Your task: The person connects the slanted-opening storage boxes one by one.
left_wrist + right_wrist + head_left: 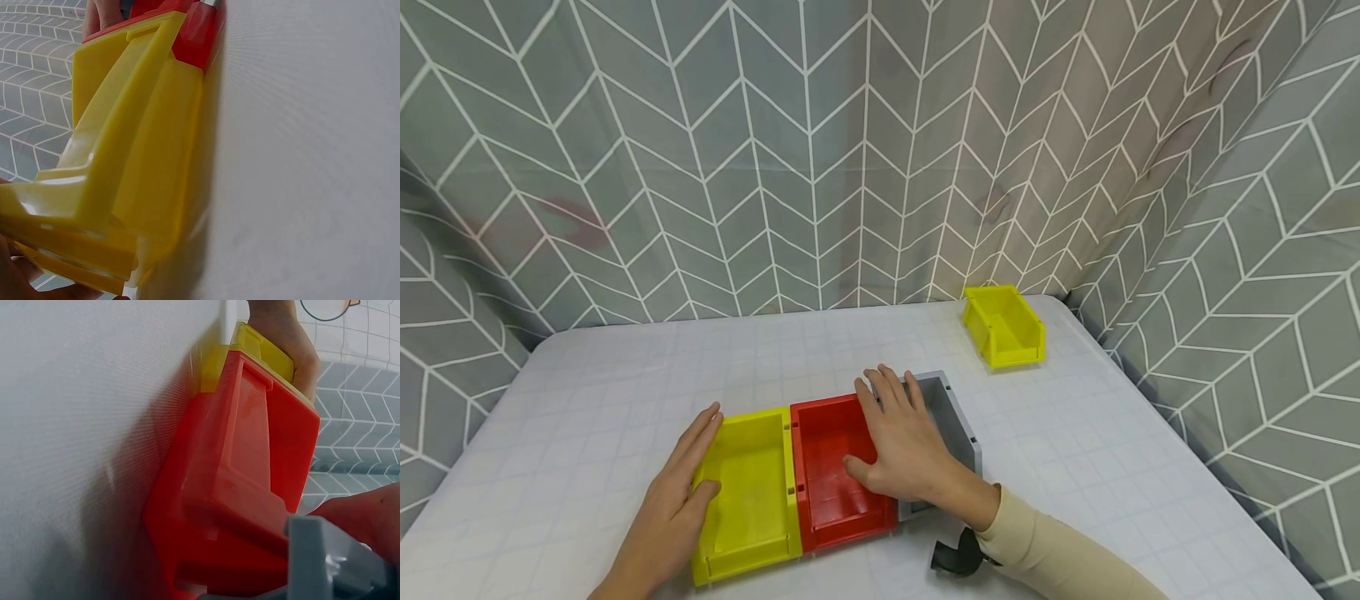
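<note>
A yellow bin (pixel 752 492), a red bin (pixel 835 467) and a grey bin (pixel 958 433) stand side by side in a row. My left hand (pixel 662 500) lies along the yellow bin's outer left wall, fingers straight, thumb at its rim. Over the wall between red and grey, my right hand (pixel 906 442) spreads its fingers, its thumb above the red bin. The right hand hides part of the grey bin. In the right wrist view, a bit of grey bin (pixel 306 556) shows beside the red one.
Another yellow bin (pixel 1007 329) stands apart near the back right corner of the white-covered table (pixel 647 367). A patterned curtain (pixel 820 167) surrounds the table's back and sides. A black strap-like piece (pixel 958 554) hangs by the right wrist.
</note>
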